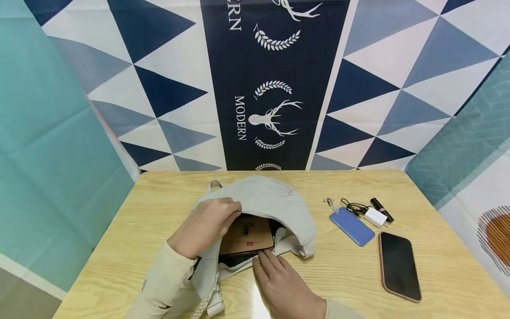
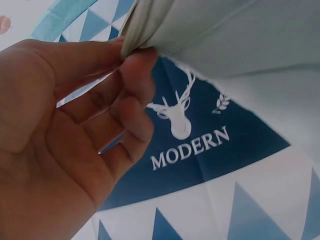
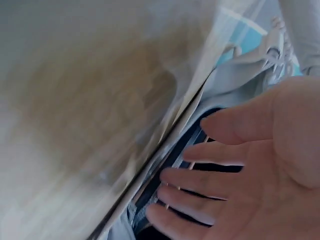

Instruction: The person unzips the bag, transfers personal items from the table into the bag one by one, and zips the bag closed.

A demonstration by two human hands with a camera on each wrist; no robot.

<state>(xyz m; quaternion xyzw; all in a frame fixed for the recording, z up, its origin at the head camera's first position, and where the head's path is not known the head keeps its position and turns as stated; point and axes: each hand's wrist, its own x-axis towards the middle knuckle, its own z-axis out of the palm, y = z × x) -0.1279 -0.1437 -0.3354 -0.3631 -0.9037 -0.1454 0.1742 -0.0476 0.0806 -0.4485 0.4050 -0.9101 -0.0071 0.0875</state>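
A pale grey sling bag [image 1: 267, 199] lies on the wooden table [image 1: 159, 208], its zip mouth facing me. My left hand [image 1: 211, 221] pinches the upper edge of the mouth and holds it lifted; in the left wrist view the thumb and fingers [image 2: 135, 60] grip the fabric edge [image 2: 225, 35]. Inside the bag shows a brown notebook [image 1: 247, 235] with a small red label, lying on something dark. My right hand [image 1: 279, 279] rests at the bag's lower edge, its straight fingers [image 3: 200, 180] touching the notebook's near edge.
Right of the bag lie a blue flat case [image 1: 352, 226], a white charger with a black cable [image 1: 374, 216], a black lipstick [image 1: 381, 209] and a dark phone in a pink case [image 1: 399, 266]. A patterned cloth backdrop [image 1: 271, 110] closes off the table's far side.
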